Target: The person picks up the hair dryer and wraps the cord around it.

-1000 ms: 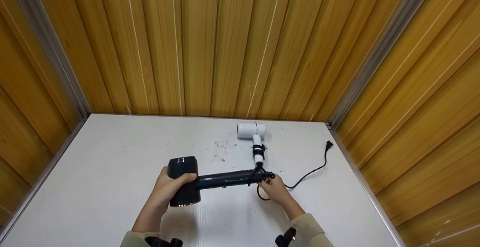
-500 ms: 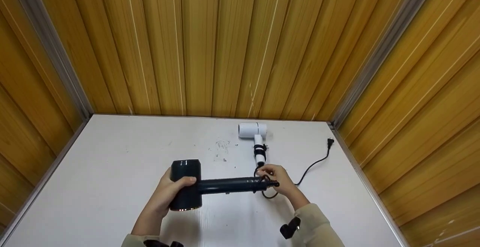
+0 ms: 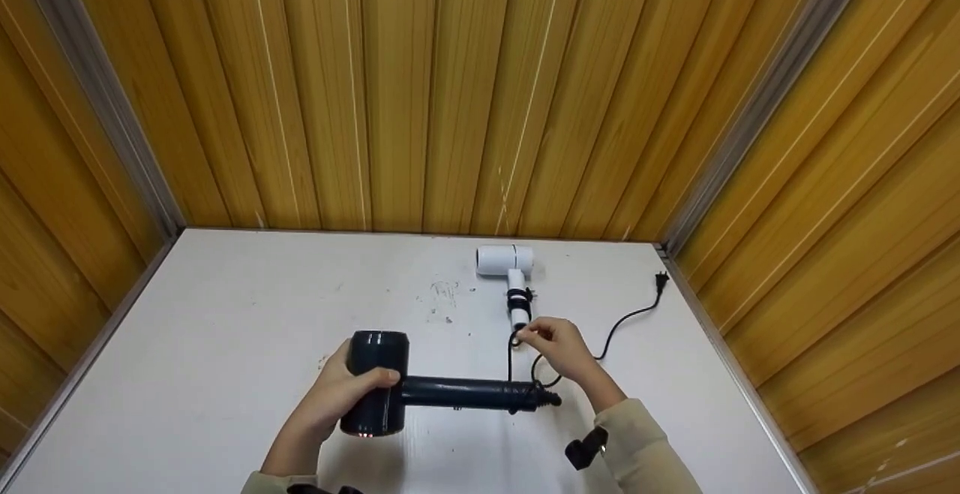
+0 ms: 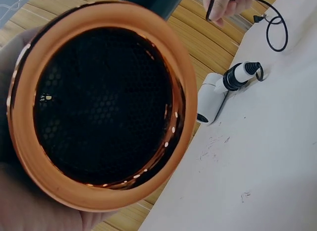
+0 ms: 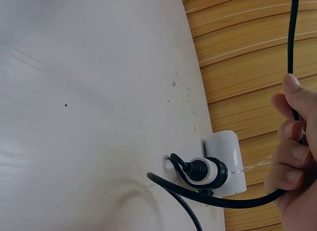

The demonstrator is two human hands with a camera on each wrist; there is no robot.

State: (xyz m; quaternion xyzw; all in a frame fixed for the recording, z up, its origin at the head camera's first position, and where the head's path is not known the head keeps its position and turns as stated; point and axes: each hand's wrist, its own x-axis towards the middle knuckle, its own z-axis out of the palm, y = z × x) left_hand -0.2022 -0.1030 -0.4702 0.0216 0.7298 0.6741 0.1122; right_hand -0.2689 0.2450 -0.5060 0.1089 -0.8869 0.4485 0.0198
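Wood-patterned panels [image 3: 420, 96] enclose the white counter [image 3: 247, 359], where a white hair dryer [image 3: 496, 260], black coils [image 3: 518, 303] around its handle [image 3: 516, 279], lies just beyond your right hand [image 3: 559, 345] and a black plug [image 3: 661, 281] rests near the right edge. Your left hand [image 3: 337, 390] grips a dark hair dryer [image 3: 446, 393] by its head [image 3: 380, 355] above the counter, while your right hand pinches a black cord [image 3: 511, 362].
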